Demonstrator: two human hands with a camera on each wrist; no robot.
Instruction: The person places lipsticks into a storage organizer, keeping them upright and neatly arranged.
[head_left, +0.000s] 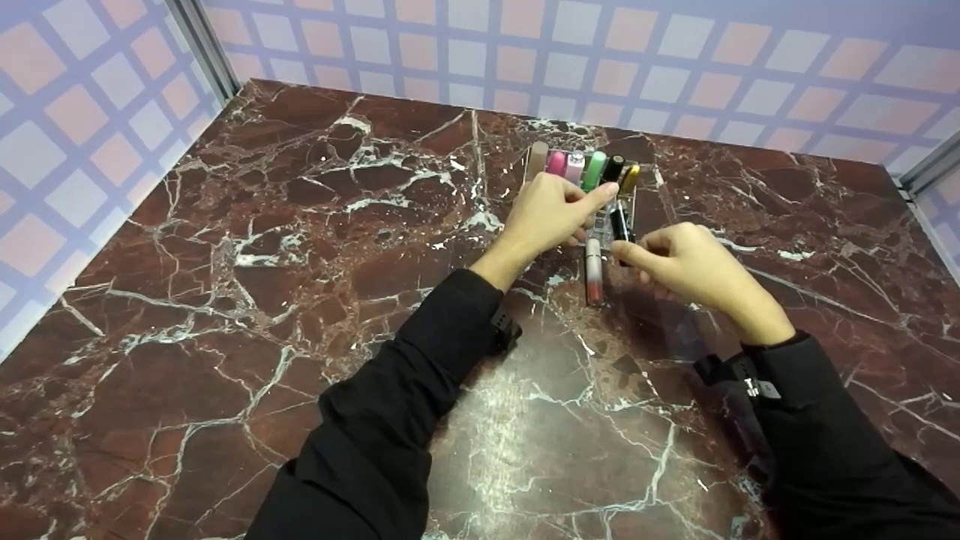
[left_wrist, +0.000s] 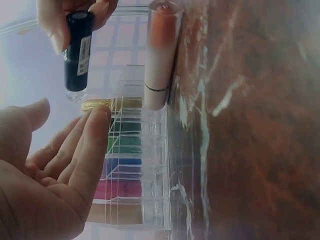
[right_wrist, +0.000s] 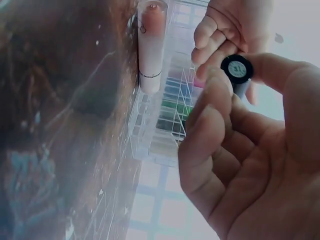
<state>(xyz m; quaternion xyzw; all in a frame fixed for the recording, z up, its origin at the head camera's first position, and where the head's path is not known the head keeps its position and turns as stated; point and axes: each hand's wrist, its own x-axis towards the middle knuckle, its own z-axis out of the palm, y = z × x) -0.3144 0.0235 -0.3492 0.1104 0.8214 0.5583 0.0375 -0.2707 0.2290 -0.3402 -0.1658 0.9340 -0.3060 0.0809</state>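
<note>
My right hand (head_left: 682, 259) pinches a small black cosmetic tube (left_wrist: 78, 52) by one end between thumb and fingers. A pale label with a barcode runs along its side, and its far end is clear. In the right wrist view a round sticker shows on the black end (right_wrist: 237, 69). My left hand (head_left: 551, 210) is beside the tube with fingers extended, holding nothing, over a clear organizer (left_wrist: 157, 150). Upright in the organizer stand several coloured tubes, among them a green one (head_left: 594, 169) and a gold one (head_left: 631, 177). The left hand partly hides them in the head view.
A white-to-red lip gloss tube (head_left: 594, 274) lies at the organizer's near side, between my hands. Everything rests on a glossy dark red marbled table (head_left: 300, 337). Checkered panels (head_left: 465, 52) rise behind the table and at its sides.
</note>
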